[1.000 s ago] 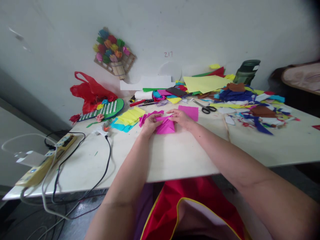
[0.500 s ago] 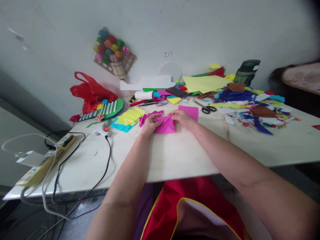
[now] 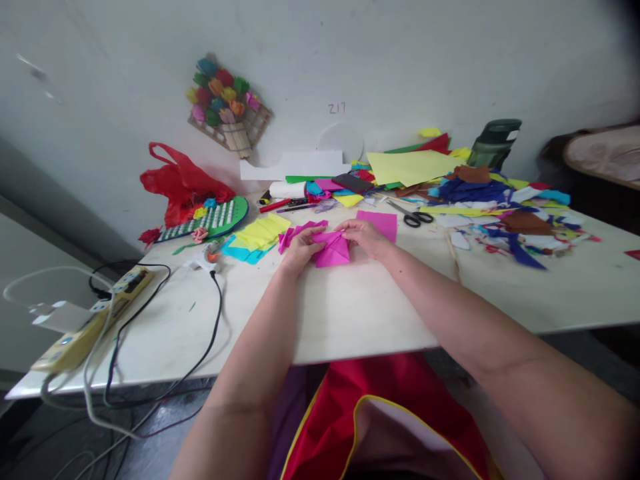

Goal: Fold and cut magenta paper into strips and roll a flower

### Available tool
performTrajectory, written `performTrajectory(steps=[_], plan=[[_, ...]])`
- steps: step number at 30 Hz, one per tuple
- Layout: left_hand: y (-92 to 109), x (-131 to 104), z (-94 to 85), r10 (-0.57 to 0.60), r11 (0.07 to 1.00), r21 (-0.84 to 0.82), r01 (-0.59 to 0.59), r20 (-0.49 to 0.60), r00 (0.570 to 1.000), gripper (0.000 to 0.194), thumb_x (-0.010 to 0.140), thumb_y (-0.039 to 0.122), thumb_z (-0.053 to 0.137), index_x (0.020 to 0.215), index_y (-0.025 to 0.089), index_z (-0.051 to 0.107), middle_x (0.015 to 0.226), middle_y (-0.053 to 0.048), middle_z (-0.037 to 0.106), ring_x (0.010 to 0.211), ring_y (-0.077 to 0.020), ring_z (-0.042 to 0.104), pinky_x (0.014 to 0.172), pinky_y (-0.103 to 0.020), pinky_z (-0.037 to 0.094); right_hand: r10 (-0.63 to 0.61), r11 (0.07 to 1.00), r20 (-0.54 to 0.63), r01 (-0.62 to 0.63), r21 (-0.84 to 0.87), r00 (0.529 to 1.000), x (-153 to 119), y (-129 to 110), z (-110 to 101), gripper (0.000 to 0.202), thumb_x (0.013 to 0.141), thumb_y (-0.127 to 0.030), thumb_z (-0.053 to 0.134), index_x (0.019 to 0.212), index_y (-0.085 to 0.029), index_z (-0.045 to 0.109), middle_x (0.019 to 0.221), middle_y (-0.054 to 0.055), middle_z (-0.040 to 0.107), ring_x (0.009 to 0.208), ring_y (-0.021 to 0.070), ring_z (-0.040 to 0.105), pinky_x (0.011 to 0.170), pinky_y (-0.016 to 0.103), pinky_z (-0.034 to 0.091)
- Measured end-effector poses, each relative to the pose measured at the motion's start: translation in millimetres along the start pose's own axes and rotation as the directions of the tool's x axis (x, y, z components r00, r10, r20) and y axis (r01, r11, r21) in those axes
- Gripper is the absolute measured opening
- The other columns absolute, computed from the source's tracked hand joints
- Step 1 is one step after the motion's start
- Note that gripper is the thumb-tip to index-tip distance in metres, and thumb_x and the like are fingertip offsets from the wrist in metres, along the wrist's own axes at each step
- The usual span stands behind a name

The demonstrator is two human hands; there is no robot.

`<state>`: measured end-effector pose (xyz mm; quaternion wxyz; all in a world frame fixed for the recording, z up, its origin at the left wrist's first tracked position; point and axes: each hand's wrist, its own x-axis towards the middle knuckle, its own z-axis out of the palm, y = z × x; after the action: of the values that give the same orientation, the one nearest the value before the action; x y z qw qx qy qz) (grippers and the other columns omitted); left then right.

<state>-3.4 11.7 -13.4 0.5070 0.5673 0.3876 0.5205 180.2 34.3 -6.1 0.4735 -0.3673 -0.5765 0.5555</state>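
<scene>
A creased pink sheet of paper [image 3: 334, 252] lies on the table between my hands, partly folded. My left hand [image 3: 302, 249] pinches its left side, thumb on top. At its upper right edge, the thumb and fingers of my right hand [image 3: 362, 235] are closed on the paper. Behind my left hand are more folded pink papers [image 3: 286, 239], partly covered by it. A flat pink sheet [image 3: 383, 225] lies just beyond my right hand. Left of these, yellow folded papers [image 3: 263, 231] rest on blue papers [image 3: 245, 250].
Scissors [image 3: 413, 217] lie behind my right forearm. A heap of paper scraps [image 3: 520, 223] covers the right side. On the left are a glue gun [image 3: 204, 258], a power strip [image 3: 95, 320] with cords, a green board [image 3: 233, 220] and a red bag [image 3: 183, 180]. A bottle [image 3: 494, 145] stands at the back.
The pink paper has shifted very slightly, its lower left corner drawn in under my left hand. Both hands stay in nearly the same place.
</scene>
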Motion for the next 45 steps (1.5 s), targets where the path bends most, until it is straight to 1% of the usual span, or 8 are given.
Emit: performTrajectory(steps=[5,12,18,26,33,39,43,45], plan=[[-4.0,2.5,-3.0,0.006,1.0,-0.008,-0.006,0.046,0.999,0.047,0.058,0.015,0.073,0.105,0.019,0.067,0.106,-0.008,0.067,0.09,-0.0195,0.062,0.073,-0.029,0.048,0.001,1.0,0.006,-0.001,0.01,1.0,-0.2,0.2,0.4,0.019,0.062,-0.009,0.055,0.074,-0.016,0.067,0.051,-0.003,0.059,0.045,0.011,0.051,0.049,0.024,0.042],[-4.3,3.8,-2.7,-0.03,0.994,0.101,0.029,0.005,1.0,0.031,0.059,0.019,0.074,0.09,0.014,0.072,0.086,-0.007,0.07,0.077,-0.0168,0.062,0.069,-0.027,0.047,0.014,1.0,0.019,-0.014,0.013,1.0,0.4,0.4,-1.3,0.022,0.062,-0.011,0.055,0.08,-0.017,0.065,0.049,-0.004,0.057,0.045,0.0114,0.051,0.049,0.024,0.042],[0.1,2.0,0.3,-0.002,0.982,0.187,0.004,-0.013,1.0,0.027,0.06,0.02,0.073,0.086,0.013,0.073,0.084,-0.008,0.071,0.078,-0.0178,0.062,0.07,-0.028,0.047,0.039,0.995,0.03,-0.041,0.087,0.999,0.8,0.1,-2.3,0.017,0.069,-0.019,0.056,0.084,-0.015,0.063,0.051,-0.002,0.057,0.046,0.012,0.053,0.048,0.024,0.042],[-1.0,1.9,0.1,0.021,0.978,0.205,-0.023,0.012,1.0,0.026,0.06,0.019,0.071,0.085,0.012,0.072,0.085,-0.007,0.07,0.075,-0.0159,0.061,0.068,-0.026,0.046,0.0,0.997,-0.021,-0.002,-0.075,1.0,4.7,7.0,-3.1,0.012,0.069,-0.022,0.062,0.078,-0.015,0.063,0.053,-0.002,0.058,0.046,0.0101,0.051,0.046,0.022,0.039],[-2.1,3.2,0.5,0.009,0.99,0.142,-0.017,0.057,0.998,0.053,0.059,0.019,0.073,0.111,0.014,0.062,0.062,0.001,0.06,0.05,-0.0079,0.047,0.049,-0.021,0.036,-0.045,0.995,-0.056,0.039,-0.094,0.997,3.0,4.1,0.0,0.018,0.067,-0.015,0.059,0.084,-0.014,0.066,0.055,-0.003,0.059,0.049,0.0089,0.048,0.052,0.023,0.04],[4.0,-0.3,2.0,0.003,0.994,0.106,-0.012,0.08,0.997,0.061,0.061,0.021,0.074,0.119,0.014,0.056,0.046,0.009,0.038,0.041,-0.0037,0.03,0.042,-0.018,0.024,-0.056,0.992,-0.047,0.05,-0.117,0.997,5.2,6.9,0.1,0.03,0.068,-0.018,0.059,0.096,-0.014,0.066,0.059,-0.002,0.058,0.05,0.0091,0.046,0.053,0.024,0.038],[2.8,-0.6,2.1,0.004,0.996,0.092,-0.014,0.105,0.994,0.062,0.06,0.021,0.075,0.119,0.015,0.057,0.052,0.006,0.045,0.044,-0.0048,0.036,0.045,-0.019,0.03,-0.105,0.979,0.026,0.108,-0.175,0.994,5.8,11.1,-3.2,0.023,0.069,-0.036,0.062,0.075,-0.014,0.064,0.058,-0.003,0.053,0.053,0.0089,0.043,0.054,0.024,0.034],[1.1,0.2,2.2,0.0,0.996,0.088,-0.01,0.116,0.993,0.062,0.06,0.022,0.075,0.119,0.017,0.057,0.057,0.004,0.052,0.047,-0.0064,0.042,0.048,-0.021,0.036,-0.108,0.967,0.053,0.117,-0.224,0.993,4.6,11.2,-3.4,0.031,0.068,-0.044,0.063,0.061,-0.015,0.057,0.052,-0.005,0.046,0.051,0.0082,0.038,0.052,0.024,0.03]])
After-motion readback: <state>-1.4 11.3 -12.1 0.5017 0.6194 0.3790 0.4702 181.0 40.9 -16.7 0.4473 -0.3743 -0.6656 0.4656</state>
